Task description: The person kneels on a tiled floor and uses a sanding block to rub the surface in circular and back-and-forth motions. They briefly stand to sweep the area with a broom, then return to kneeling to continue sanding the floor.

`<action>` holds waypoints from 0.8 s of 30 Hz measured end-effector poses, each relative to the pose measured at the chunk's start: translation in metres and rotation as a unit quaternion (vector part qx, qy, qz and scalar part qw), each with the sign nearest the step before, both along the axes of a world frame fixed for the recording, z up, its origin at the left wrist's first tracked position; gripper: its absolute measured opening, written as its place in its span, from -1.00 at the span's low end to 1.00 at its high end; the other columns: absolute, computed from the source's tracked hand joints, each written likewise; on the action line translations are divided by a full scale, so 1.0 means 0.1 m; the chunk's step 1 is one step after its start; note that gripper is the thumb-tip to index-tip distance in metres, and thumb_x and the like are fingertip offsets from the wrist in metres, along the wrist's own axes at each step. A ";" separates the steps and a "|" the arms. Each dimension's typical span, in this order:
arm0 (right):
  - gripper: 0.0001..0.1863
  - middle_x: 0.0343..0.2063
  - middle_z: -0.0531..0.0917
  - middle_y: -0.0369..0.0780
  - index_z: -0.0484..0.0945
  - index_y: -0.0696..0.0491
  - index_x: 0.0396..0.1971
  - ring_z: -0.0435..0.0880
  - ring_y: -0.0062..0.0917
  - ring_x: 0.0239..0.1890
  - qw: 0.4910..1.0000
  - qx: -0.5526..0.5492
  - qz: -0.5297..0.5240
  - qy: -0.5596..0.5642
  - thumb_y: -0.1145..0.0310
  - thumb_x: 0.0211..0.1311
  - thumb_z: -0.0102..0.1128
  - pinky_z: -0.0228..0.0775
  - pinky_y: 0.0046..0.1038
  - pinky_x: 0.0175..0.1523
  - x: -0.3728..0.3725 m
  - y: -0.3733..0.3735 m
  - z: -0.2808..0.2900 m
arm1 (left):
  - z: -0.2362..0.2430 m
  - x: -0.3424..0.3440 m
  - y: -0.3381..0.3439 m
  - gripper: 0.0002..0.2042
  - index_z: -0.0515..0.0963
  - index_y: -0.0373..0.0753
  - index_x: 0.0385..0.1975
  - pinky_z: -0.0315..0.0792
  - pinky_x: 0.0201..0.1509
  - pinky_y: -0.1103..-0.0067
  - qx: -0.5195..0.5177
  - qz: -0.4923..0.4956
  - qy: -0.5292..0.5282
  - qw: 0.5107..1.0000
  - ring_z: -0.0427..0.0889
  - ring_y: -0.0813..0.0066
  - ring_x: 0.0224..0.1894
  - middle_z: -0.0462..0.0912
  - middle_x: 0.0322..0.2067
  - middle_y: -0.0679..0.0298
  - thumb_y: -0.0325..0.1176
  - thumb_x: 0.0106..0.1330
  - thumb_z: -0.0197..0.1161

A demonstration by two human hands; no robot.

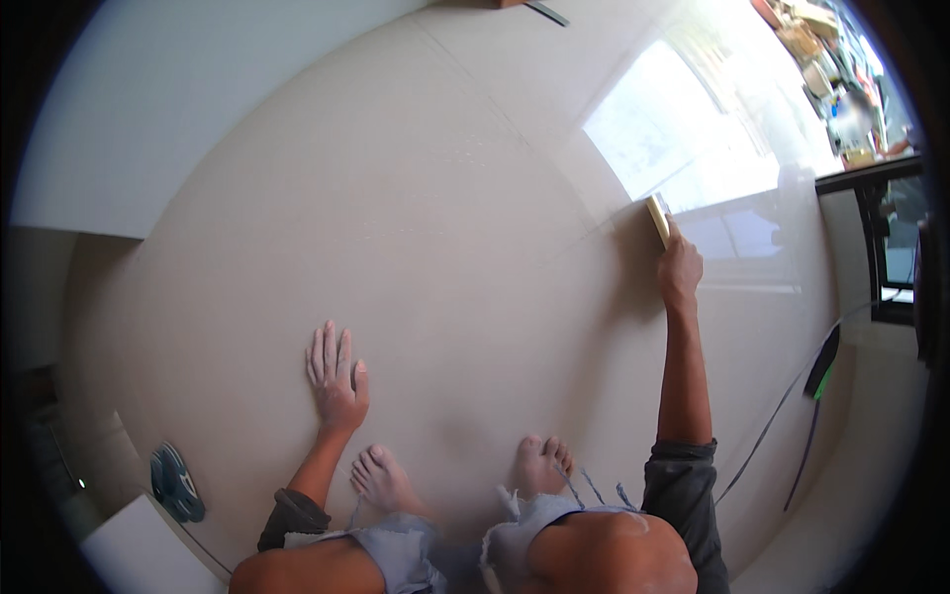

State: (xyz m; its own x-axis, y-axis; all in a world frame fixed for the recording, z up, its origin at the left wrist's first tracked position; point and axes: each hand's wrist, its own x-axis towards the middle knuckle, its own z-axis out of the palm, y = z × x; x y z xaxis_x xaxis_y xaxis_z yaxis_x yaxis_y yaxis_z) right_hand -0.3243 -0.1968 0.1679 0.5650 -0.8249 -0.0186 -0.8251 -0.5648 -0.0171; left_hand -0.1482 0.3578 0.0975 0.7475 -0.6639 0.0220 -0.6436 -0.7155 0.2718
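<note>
Close to a bright window reflection, my right hand is wrapped round a pale yellow, narrow block-like tool set against the glossy beige tile floor. Whether it is a float or a scraper cannot be made out. My arm is stretched far forward to the right. Over on the left, my left hand lies flat on the tiles with its fingers spread, holding nothing. It looks dusty. My bare feet are between the two arms, with my bent knees below. Faint tile joints run across the floor ahead.
A dark sandal lies at the lower left by a white box-like edge. At right, a thin cable runs past a black-and-green object. A dark strip lies at the top; clutter fills the far right.
</note>
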 end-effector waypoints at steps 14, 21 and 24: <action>-0.22 0.34 0.66 -0.05 0.38 -0.19 0.57 0.85 -0.10 0.02 0.950 -0.007 0.312 0.019 0.55 0.33 0.21 0.76 -0.14 -0.08 2.12 1.39 -0.23 | -0.02 0.03 0.24 -0.46 0.26 -0.52 0.53 0.26 0.60 0.06 -0.295 0.075 0.134 0.943 0.37 -0.24 0.53 0.45 0.45 -0.21 -0.43 0.61 0.01; -0.28 0.25 0.75 -0.21 0.62 -0.34 0.39 0.89 -0.21 -0.16 0.903 0.038 0.424 -0.059 0.64 0.30 0.13 0.73 -0.12 -0.06 1.62 2.01 -0.19 | 0.02 0.11 0.14 -0.53 0.39 -0.52 0.44 0.32 0.55 0.08 -0.300 0.114 0.119 0.940 0.46 -0.18 0.44 0.57 0.34 -0.13 -0.44 0.62 0.00; -0.29 0.07 0.83 -0.16 0.64 -0.34 0.37 0.88 -0.20 -0.19 0.949 0.006 0.314 -0.013 0.64 0.28 0.14 0.72 -0.12 -0.10 2.15 1.59 -0.10 | 0.05 0.07 0.15 -0.53 0.40 -0.53 0.43 0.32 0.55 0.06 -0.315 0.096 0.125 0.936 0.48 -0.17 0.43 0.58 0.33 -0.14 -0.44 0.61 0.00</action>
